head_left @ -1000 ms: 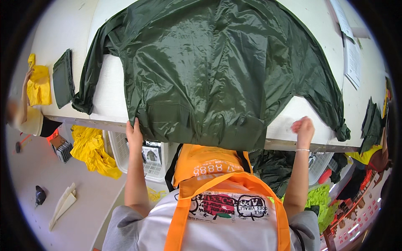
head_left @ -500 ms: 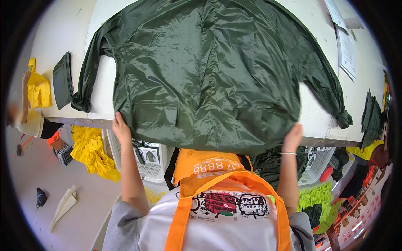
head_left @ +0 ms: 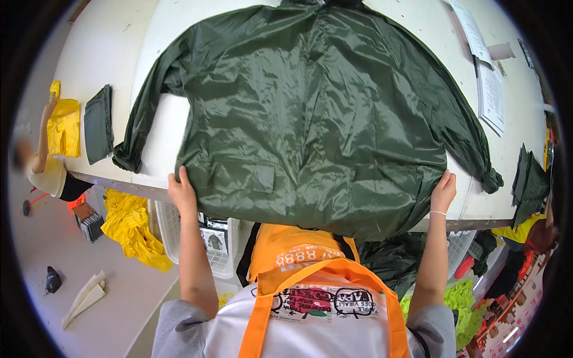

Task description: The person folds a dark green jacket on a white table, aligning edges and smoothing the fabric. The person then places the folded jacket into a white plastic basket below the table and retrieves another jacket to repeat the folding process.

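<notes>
A dark green rain jacket (head_left: 310, 119) lies spread on the white table with its sleeves out to both sides and its hem hanging over the near edge. My left hand (head_left: 182, 191) grips the left corner of the hem, fingers closed on the shiny fabric. At the opposite corner, my right hand (head_left: 443, 191) pinches the cloth near the table edge. A flap pocket (head_left: 248, 175) shows on the lower left of the jacket. Its collar reaches the top of the view.
On the white table (head_left: 113, 42) are folded dark green garments (head_left: 99, 124) at left and paper sheets (head_left: 490, 95) at right. Below stand a white basket (head_left: 169, 230) and yellow cloth (head_left: 131, 230). Another person (head_left: 45, 173) holds a yellow garment (head_left: 64, 126) at far left.
My right hand has moved outward to the right, and the hem is drawn wider. The jacket sits lower in the view, so its collar now shows at the top.
</notes>
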Tool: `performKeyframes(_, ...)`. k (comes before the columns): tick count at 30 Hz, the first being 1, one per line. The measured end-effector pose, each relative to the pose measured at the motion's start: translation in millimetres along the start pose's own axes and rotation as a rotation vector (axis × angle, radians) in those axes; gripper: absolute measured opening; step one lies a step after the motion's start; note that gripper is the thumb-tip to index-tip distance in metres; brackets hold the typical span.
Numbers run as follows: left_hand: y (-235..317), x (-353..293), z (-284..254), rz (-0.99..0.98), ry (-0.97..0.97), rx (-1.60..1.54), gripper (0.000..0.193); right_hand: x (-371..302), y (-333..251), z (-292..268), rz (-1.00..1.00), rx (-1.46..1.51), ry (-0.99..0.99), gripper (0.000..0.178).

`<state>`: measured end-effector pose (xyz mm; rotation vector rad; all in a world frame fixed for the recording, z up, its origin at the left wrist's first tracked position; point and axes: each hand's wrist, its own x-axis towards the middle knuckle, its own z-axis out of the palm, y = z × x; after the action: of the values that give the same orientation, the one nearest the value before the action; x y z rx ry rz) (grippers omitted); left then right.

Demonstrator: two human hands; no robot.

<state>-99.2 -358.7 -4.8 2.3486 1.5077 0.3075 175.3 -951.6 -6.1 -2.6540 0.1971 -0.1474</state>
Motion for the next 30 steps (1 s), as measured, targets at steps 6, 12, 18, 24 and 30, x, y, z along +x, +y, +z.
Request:
performKeyframes(6, -63.8, -72.3, 12.6, -0.028, 0.17, -0.207, 0.048, -107.3, 40.9, -8.8, 0.341, 0.16, -0.154, 0.035)
performKeyframes(12, -57.3, -96.1, 44.2, -0.468, 0.087, -0.678, 0.066, -167.0, 37.5, 1.7, 0.379, 0.361, -0.22, 0.023)
performKeyframes(18, -100.1, -91.1, 39.6, -0.373, -0.043, -0.419, 0.048, -149.7, -0.5, -11.8, 0.181, 0.163, 0.009, 0.029)
performKeyframes(24, -70.0, -66.1, -10.1, -0.38, -0.112, -0.464, 0.057, -128.9, 16.9, -32.1, 0.137, -0.115, 0.035, 0.03)
performKeyframes(30, -51.8, -74.4, -20.2, -0.32, -0.092, 0.194, 0.05, -115.1, 44.4, -17.9, 0.176, -0.36, -0.187, 0.033)
